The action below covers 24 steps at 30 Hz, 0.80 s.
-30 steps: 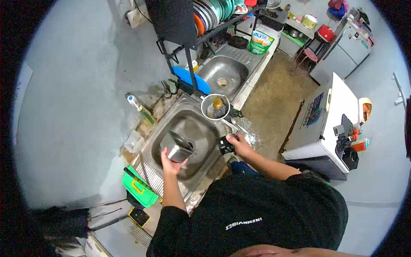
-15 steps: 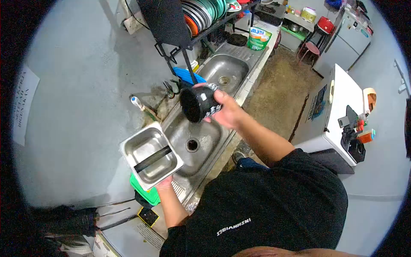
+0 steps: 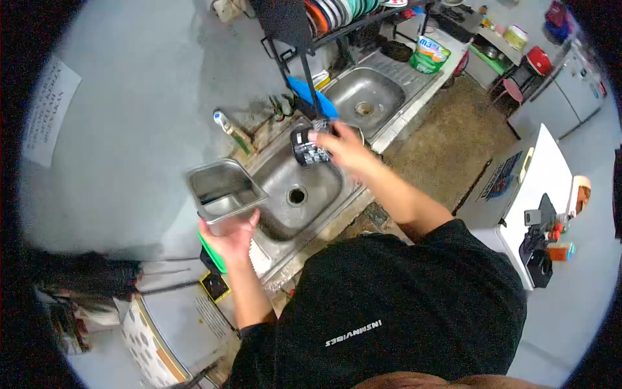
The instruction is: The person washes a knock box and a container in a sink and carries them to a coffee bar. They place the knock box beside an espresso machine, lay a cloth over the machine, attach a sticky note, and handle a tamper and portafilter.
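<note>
My left hand (image 3: 232, 241) grips a rectangular steel container (image 3: 227, 194) from below, over the left side of the near sink. A dark bar-like object (image 3: 212, 194) lies inside the container. My right hand (image 3: 342, 150) is wrapped round a black cup with white print (image 3: 310, 146), held above the far end of the near sink (image 3: 275, 227). The cup is slightly blurred, and its opening cannot be made out clearly. Below and between my hands is the sink's drain (image 3: 297, 196).
A faucet (image 3: 232, 129) rises behind the near sink. Beyond lies a second sink (image 3: 366, 97), with a green detergent pouch (image 3: 429, 55) beside it. A dish rack (image 3: 304, 39) overhangs the counter. A white chest freezer (image 3: 538, 188) stands at the right.
First the steel container came up leftward out of the sink and the black cup rose over it. Since then the container has tilted, and the cup has turned so its opening no longer faces me.
</note>
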Tool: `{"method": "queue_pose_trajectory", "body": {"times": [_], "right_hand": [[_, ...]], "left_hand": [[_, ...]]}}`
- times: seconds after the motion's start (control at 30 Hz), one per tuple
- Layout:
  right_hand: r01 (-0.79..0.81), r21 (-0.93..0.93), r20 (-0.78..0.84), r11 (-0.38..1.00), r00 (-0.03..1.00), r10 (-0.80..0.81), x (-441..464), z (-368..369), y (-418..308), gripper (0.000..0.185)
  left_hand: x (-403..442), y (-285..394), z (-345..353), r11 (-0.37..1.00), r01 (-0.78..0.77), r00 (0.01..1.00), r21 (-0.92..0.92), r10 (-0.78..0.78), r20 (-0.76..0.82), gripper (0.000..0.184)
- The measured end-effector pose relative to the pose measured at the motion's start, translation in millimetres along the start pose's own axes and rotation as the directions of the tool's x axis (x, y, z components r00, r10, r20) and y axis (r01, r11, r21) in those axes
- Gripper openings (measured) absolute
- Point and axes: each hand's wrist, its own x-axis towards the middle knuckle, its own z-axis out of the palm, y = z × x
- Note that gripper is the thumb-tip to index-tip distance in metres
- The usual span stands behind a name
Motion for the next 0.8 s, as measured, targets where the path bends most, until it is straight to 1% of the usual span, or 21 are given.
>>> {"method": "queue_pose_trajectory", "body": {"times": [0.03,0.1,0.13,0.17,0.2,0.23,0.27,0.3,0.33,0.37,0.4,0.43,0.5,0.53,0.57,0.63,0.67,0.7,0.73,0.77,0.8], "right_hand": [[0.054,0.109,0.034,0.993,0.998,-0.058,-12.1,4.7,-44.7,0.067],[0.051,0.311,0.144,0.949,0.984,-0.101,-28.4,1.5,-91.7,0.062],[0.096,0.363,0.239,0.927,0.952,-0.192,-18.1,-9.7,-85.4,0.054],[0.140,0.421,0.308,0.896,0.907,-0.287,-15.0,-16.4,-79.2,0.052],[0.128,0.441,0.370,0.888,0.876,-0.310,-6.2,-22.5,-65.3,0.052],[0.115,0.462,0.430,0.880,0.839,-0.335,4.3,-29.2,-42.2,0.052],[0.033,0.411,0.469,0.911,0.850,-0.242,13.5,-37.8,-12.5,0.055],[-0.176,0.213,0.412,0.961,0.908,0.075,18.9,-48.4,21.2,0.062],[-0.328,0.001,0.189,0.945,0.928,0.322,20.3,-49.2,49.8,0.069],[-0.124,-0.278,-0.155,0.953,0.984,0.083,33.7,-59.8,148.0,0.074],[-0.199,-0.163,-0.109,0.966,0.977,0.182,12.9,-68.7,145.7,0.074],[-0.283,-0.056,-0.061,0.957,0.958,0.280,-8.3,-77.4,142.7,0.073],[-0.460,-0.014,0.057,0.888,0.886,0.460,-19.7,-94.5,132.1,0.065],[-0.543,-0.011,0.114,0.840,0.833,0.541,-25.1,-103.0,127.0,0.062],[-0.508,-0.034,0.113,0.860,0.853,0.509,-25.8,-106.3,134.9,0.064],[-0.458,-0.120,0.126,0.881,0.873,0.471,-15.4,-106.4,135.4,0.070],[-0.468,-0.068,0.120,0.881,0.873,0.473,-12.4,-103.4,126.6,0.060],[-0.476,-0.017,0.114,0.879,0.873,0.475,-12.0,-93.0,98.2,0.051],[-0.499,0.027,0.226,0.866,0.847,0.481,0.1,-96.5,112.6,0.045],[-0.525,0.068,0.334,0.848,0.813,0.477,14.0,-99.8,125.2,0.046],[-0.556,0.163,0.383,0.815,0.797,0.467,16.3,-86.4,112.3,0.047]], "left_hand": [[-0.2,5.1,13.5,0.995,-0.097,0.992,-0.003,0.097,0.085,0.088],[0.4,9.0,30.7,0.976,-0.208,0.972,-0.061,0.214,0.097,0.086],[0.9,7.6,34.6,0.961,-0.266,0.956,-0.074,0.272,0.106,0.086],[-4.1,1.5,30.4,0.959,-0.278,0.954,-0.056,0.282,0.105,0.085],[-9.2,-4.6,26.3,0.956,-0.290,0.951,-0.039,0.293,0.104,0.083],[-12.2,-23.5,23.7,0.952,-0.306,0.952,0.019,0.306,-0.010,0.080],[-15.3,-42.5,21.1,0.948,-0.307,0.941,0.080,0.315,-0.124,0.077],[-15.2,-63.5,5.6,0.980,-0.193,0.953,0.052,0.200,-0.225,0.076],[-20.4,-86.9,13.7,0.997,-0.068,0.914,0.040,0.078,-0.398,0.080],[-17.9,-110.4,6.7,0.994,-0.037,0.903,0.101,0.076,-0.422,0.083],[-25.4,-131.3,19.6,0.998,-0.030,0.864,0.062,0.057,-0.501,0.083],[-35.9,-139.8,-1.8,0.998,0.006,0.914,-0.056,-0.028,-0.404,0.084],[-53.4,-155.0,-2.4,0.997,-0.053,0.924,-0.058,0.027,-0.381,0.089],[-60.2,-152.8,21.5,0.999,-0.035,0.904,-0.032,0.018,-0.427,0.091],[-66.3,-151.1,21.0,0.999,-0.038,0.892,-0.022,0.024,-0.451,0.090],[-67.3,-143.2,23.0,0.993,-0.114,0.982,-0.021,0.110,-0.152,0.089],[-65.8,-143.6,35.6,0.984,-0.180,0.946,-0.015,0.169,-0.278,0.087],[-61.8,-140.8,54.7,0.974,-0.223,0.937,0.026,0.222,-0.271,0.085],[-63.7,-136.8,47.6,0.973,-0.229,0.955,-0.014,0.222,-0.197,0.084],[-65.3,-133.0,40.4,0.971,-0.231,0.967,-0.056,0.223,-0.121,0.082],[-66.8,-134.9,61.0,0.959,-0.274,0.947,-0.072,0.256,-0.191,0.081]]}}
